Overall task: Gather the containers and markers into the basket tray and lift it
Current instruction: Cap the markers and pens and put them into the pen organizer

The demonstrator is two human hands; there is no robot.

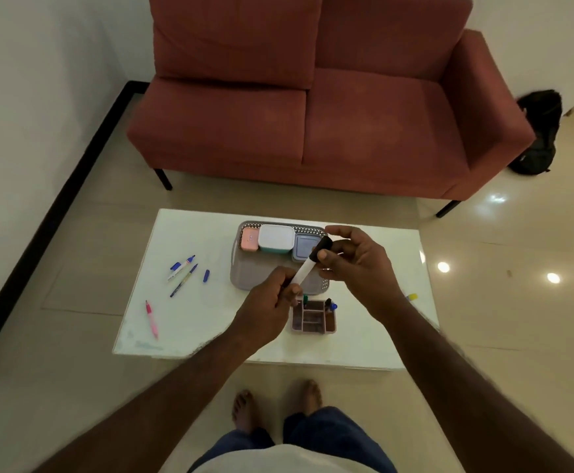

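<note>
The white marker (304, 269) is gripped at its lower end by the left hand (272, 302); its black cap (320, 249) is pinched by the right hand (354, 257). The cap should be pressed straight on before the marker is lowered into the basket tray (244, 273) below.

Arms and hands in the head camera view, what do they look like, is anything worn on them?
Both forearms are bare up to the frame's edge: no sleeves in view. The left hand and right hand show no gloves, rings, watch or wristband. The fingers are uncovered. Nothing is marked or strapped on either arm.
</note>
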